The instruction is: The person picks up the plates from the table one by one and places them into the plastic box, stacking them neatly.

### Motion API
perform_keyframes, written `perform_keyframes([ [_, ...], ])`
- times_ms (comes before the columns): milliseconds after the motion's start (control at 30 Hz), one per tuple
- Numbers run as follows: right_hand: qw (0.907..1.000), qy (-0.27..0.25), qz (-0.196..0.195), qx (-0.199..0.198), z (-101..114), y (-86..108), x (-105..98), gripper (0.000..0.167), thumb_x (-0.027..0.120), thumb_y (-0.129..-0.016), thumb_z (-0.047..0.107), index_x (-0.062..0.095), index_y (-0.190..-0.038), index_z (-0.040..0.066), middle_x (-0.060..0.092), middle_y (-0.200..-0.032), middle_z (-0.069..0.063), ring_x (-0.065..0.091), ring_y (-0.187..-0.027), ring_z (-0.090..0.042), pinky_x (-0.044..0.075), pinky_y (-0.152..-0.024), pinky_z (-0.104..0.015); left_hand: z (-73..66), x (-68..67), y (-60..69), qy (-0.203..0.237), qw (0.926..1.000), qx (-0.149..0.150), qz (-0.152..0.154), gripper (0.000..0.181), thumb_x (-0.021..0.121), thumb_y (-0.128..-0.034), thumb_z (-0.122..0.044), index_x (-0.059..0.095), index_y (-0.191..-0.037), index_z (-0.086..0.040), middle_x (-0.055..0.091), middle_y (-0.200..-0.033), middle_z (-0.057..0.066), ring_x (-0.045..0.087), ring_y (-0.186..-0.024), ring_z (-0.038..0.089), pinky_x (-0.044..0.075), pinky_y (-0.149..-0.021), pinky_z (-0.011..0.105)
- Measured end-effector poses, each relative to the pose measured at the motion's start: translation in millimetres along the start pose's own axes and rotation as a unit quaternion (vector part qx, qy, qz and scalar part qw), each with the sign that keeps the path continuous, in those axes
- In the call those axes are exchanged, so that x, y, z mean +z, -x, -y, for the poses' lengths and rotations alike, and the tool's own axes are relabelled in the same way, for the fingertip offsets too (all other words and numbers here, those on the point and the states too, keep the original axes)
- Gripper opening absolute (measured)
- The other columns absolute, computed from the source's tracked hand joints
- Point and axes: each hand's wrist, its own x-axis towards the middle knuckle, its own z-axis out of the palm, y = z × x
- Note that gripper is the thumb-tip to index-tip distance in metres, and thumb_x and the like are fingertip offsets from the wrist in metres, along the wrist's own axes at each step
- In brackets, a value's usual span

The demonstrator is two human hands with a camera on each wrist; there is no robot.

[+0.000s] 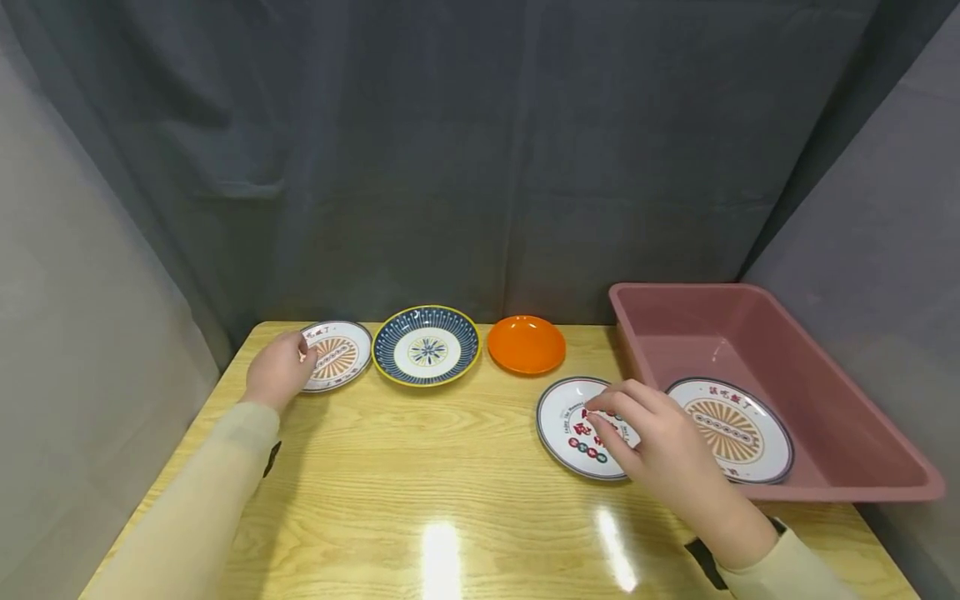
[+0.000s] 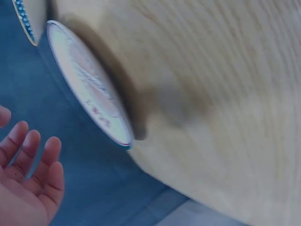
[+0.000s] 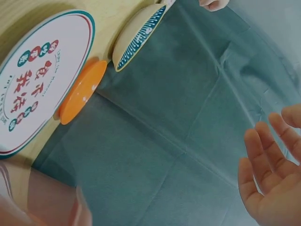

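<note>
My left hand hovers at the left edge of a white plate with an orange ray pattern. In the left wrist view its fingers are loosely bent, apart from the plate, and hold nothing. My right hand is over a white plate with red characters and coloured dots, covering part of it in the head view. From the right wrist, the relaxed fingers show nothing between them. A larger ray-patterned white plate lies in the pink tub, partly behind my right hand.
Along the back of the wooden table sit a blue-patterned shallow bowl with a yellow rim and a small orange plate. A dark curtain hangs behind them. The tub stands at the right side.
</note>
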Motion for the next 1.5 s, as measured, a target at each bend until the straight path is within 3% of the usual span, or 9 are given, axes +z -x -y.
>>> perform_keyframes([
  [133,0.9999,-0.006,-0.009,-0.009,-1,3.6,4,0.021,0.060,-0.103,0.031,0.074,-0.098,0.016,0.068,-0.096,0.007,0.065,-0.086,-0.013,0.049,-0.080,-0.027,22.2,8.6,-4.4,-0.007,0.9990,-0.041,0.018,0.028,0.051,-0.1013,-0.025,0.057,-0.095,0.001,0.062,-0.091,0.021,0.059,-0.077,0.034,0.046,-0.065,0.047],
  [267,0.9997,-0.006,-0.013,-0.019,-2,7.4,5,0.018,0.061,-0.102,0.028,0.073,-0.098,0.016,0.069,-0.097,0.007,0.067,-0.087,-0.014,0.050,-0.080,-0.028,40.5,13.8,-7.0,0.001,0.9954,-0.084,0.046,0.034,0.050,-0.1021,-0.027,0.055,-0.101,0.006,0.062,-0.096,0.026,0.062,-0.085,0.041,0.048,-0.071,0.052],
  [600,1.0000,-0.007,-0.003,0.003,-5,19.1,3,0.024,0.058,-0.104,0.035,0.073,-0.098,0.017,0.068,-0.099,0.008,0.065,-0.087,-0.012,0.050,-0.081,-0.025,51.9,21.4,-10.3,0.061,0.9753,-0.190,0.095,0.052,0.050,-0.1020,-0.031,0.052,-0.116,0.019,0.059,-0.111,0.037,0.060,-0.105,0.052,0.049,-0.095,0.059],
  [800,0.9999,-0.008,-0.008,0.007,-7,22.8,2,0.029,0.053,-0.106,0.039,0.073,-0.098,0.019,0.068,-0.099,0.008,0.066,-0.087,-0.011,0.050,-0.080,-0.024,60.3,29.7,-9.9,0.083,0.9616,-0.240,0.104,0.050,0.050,-0.1015,-0.034,0.059,-0.105,0.015,0.060,-0.099,0.029,0.058,-0.093,0.041,0.050,-0.089,0.052],
  [1033,0.9998,-0.006,-0.002,0.016,-9,26.6,3,0.025,0.057,-0.105,0.036,0.073,-0.099,0.018,0.069,-0.099,0.007,0.066,-0.087,-0.013,0.051,-0.081,-0.024,58.9,32.2,-11.6,0.088,0.9591,-0.239,0.122,0.058,0.049,-0.1015,-0.034,0.058,-0.115,0.021,0.062,-0.107,0.035,0.059,-0.098,0.044,0.048,-0.099,0.054],
  [1200,0.9998,-0.001,0.002,0.020,-9,28.5,3,0.010,0.066,-0.099,0.025,0.073,-0.100,0.017,0.068,-0.100,0.007,0.066,-0.087,-0.012,0.050,-0.080,-0.024,57.5,34.7,-13.9,0.082,0.9581,-0.243,0.127,0.048,0.053,-0.0992,-0.027,0.061,-0.108,0.020,0.064,-0.095,0.030,0.059,-0.091,0.040,0.049,-0.092,0.050],
  [1300,0.9998,0.002,-0.001,0.018,-8,29.1,4,0.007,0.068,-0.096,0.021,0.073,-0.099,0.017,0.068,-0.100,0.008,0.066,-0.086,-0.012,0.051,-0.080,-0.024,60.2,36.0,-14.7,0.067,0.9656,-0.223,0.115,0.046,0.057,-0.0960,-0.020,0.061,-0.110,0.023,0.065,-0.105,0.037,0.061,-0.098,0.046,0.050,-0.097,0.053],
  [1400,0.9998,0.005,-0.001,0.019,-8,29.0,5,0.010,0.066,-0.099,0.025,0.073,-0.099,0.017,0.069,-0.100,0.008,0.067,-0.087,-0.012,0.051,-0.080,-0.025,62.4,36.5,-14.2,0.076,0.9670,-0.219,0.105,0.046,0.058,-0.0944,-0.016,0.060,-0.116,0.024,0.063,-0.119,0.040,0.060,-0.110,0.051,0.047,-0.104,0.055],
  [1500,0.9998,0.003,0.000,0.021,-9,29.3,5,0.012,0.066,-0.100,0.026,0.073,-0.099,0.017,0.069,-0.100,0.009,0.067,-0.087,-0.012,0.051,-0.080,-0.026,62.0,36.6,-12.0,0.141,0.9526,-0.250,0.101,0.045,0.055,-0.0968,-0.012,0.055,-0.125,0.024,0.059,-0.127,0.040,0.066,-0.105,0.045,0.053,-0.098,0.049],
])
